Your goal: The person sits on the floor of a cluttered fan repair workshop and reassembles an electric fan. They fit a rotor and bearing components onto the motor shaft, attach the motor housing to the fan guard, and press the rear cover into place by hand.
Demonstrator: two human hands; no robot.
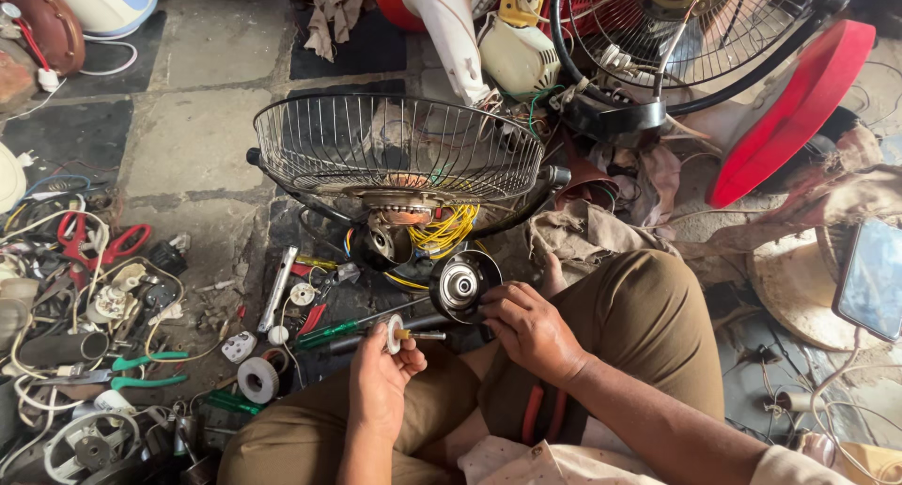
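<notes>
Steel rotor shaft w/ a small white disc (394, 334) on it, held out in front of the lap, just above the cluttered floor. Left hand (381, 377) pinches the disc end between thumb and fingertips; the thin shaft pokes rightward, yellowish collar near the disc. Right hand (529, 327) curled, fingers pressed around the edge of a dark round motor end-cover (460, 285) w/ a shiny bearing seat at centre; thumb on the rim.

Handling, as judged: shaft piece looks light, rigid, prob. greasy, so slippery at the bare metal. Best hold is at the disc/collar, as now, not at the thin tip. End-cover looks like cast metal, heavier, stiff, won't flex; grip by the outer rim, keep fingers off the bearing seat. Neither looks fragile, but the shaft could roll off into the clutter if set down.

Around: wire fan guard (398, 147) w/ motor body and yellow winding wires (449, 229) just beyond the hands. Green-handled screwdriver (328, 333) lies near the left hand. Green pliers (141, 370) and red scissors (94, 245) well off to the left among loose cords. Second fan w/ red blade (799, 109) at upper right.
</notes>
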